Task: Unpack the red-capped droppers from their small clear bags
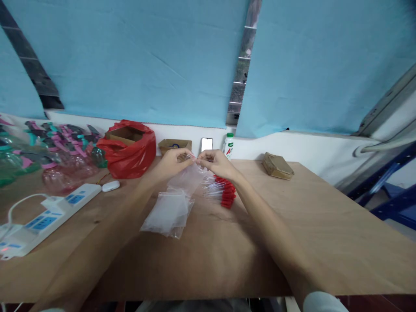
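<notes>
Clear, seemingly empty plastic bag [190, 177]

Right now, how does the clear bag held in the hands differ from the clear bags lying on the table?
The held bag hangs raised above the table, pinched at its top edge between the left hand and the right hand; the pile of bags lies flat on the wooden table, untouched. The held bag is a single one; the pile of bags holds several, overlapping. Both are clear, thin plastic.
</notes>
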`<state>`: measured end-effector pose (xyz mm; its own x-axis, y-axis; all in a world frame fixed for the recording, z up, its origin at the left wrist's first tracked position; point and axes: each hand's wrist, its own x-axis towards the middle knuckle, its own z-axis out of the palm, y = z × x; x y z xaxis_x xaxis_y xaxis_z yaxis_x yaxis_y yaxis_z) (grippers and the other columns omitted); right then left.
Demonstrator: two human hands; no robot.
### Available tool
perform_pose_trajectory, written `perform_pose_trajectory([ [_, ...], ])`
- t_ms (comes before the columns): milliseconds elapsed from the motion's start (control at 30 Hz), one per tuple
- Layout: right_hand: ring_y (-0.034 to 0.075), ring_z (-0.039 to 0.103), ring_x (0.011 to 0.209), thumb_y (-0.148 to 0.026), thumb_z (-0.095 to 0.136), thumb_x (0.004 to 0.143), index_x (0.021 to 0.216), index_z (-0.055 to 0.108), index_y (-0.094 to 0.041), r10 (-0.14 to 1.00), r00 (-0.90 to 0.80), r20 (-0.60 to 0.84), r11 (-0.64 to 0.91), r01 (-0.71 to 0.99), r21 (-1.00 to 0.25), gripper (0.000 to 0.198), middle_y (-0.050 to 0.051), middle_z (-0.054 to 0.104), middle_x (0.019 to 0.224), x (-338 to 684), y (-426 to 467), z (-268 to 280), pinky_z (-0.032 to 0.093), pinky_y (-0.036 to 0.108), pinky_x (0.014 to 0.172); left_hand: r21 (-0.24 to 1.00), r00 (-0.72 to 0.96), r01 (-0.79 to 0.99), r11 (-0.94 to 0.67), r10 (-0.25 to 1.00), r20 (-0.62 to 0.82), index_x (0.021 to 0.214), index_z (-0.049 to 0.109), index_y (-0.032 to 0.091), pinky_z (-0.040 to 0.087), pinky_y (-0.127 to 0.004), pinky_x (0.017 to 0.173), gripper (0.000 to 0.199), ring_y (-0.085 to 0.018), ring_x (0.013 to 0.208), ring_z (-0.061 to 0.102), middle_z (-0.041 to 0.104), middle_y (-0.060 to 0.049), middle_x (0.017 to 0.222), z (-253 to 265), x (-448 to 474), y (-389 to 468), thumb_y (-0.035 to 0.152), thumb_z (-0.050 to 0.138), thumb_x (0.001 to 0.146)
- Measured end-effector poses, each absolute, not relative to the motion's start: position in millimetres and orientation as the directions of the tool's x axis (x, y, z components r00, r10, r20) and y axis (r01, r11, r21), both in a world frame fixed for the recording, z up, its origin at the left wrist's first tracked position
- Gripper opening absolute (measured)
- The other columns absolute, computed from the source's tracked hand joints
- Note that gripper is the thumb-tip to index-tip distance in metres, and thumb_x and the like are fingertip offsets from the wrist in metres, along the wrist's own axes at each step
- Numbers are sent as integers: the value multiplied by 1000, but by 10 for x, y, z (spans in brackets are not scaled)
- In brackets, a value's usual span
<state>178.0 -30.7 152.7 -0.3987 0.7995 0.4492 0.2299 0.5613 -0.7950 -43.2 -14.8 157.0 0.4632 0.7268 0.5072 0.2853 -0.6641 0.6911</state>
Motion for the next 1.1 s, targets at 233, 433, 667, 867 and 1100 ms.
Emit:
perform_pose_trajectory([
  [233, 14, 57, 67, -53, 81, 81, 89, 72, -16, 833, -376, 405, 502, 208, -840, 39, 2, 67, 76, 1802, -283, 1511, 47, 26, 62, 690, 468, 278, -669, 721, 511, 101, 77, 17, 54, -30, 79, 38, -22, 88, 71, 78, -8, 99, 1555, -453, -122, 53, 66, 94],
  [433, 14, 55, 66, -54, 81, 81, 87, 70, -16, 838, -386, 385, 480, 188, -857, 40, 1, 63, 74, 1804, -278, 1499, 46, 26, 59, 685, 436, 291, -668, 730, 526, 102, 77, 17, 54, -31, 78, 33, -22, 89, 70, 78, -8, 101, 1530, -460, -94, 47, 66, 94],
  [667, 14, 55, 70, -52, 74, 89, 89, 70, -17, 787, -432, 440, 572, 245, -783, 35, 1, 63, 77, 1804, -305, 1516, 44, 28, 64, 744, 449, 269, -612, 763, 465, 99, 75, 17, 53, -29, 69, 33, -19, 78, 68, 76, -6, 94, 1553, -436, -144, 50, 68, 92],
  [867, 13, 53, 66, -54, 79, 84, 91, 73, -15, 812, -430, 394, 520, 230, -823, 39, 2, 65, 77, 1820, -275, 1486, 44, 26, 60, 666, 517, 324, -671, 716, 469, 96, 77, 18, 53, -29, 73, 34, -20, 83, 69, 77, -7, 94, 1590, -485, -130, 51, 69, 93],
  [1100, 12, 50, 64, -54, 76, 86, 89, 70, -16, 807, -434, 401, 538, 257, -803, 39, -1, 60, 71, 1827, -287, 1478, 41, 25, 60, 654, 499, 364, -663, 732, 465, 99, 76, 17, 52, -28, 73, 35, -19, 82, 69, 78, -6, 96, 1609, -526, -125, 50, 68, 93],
])
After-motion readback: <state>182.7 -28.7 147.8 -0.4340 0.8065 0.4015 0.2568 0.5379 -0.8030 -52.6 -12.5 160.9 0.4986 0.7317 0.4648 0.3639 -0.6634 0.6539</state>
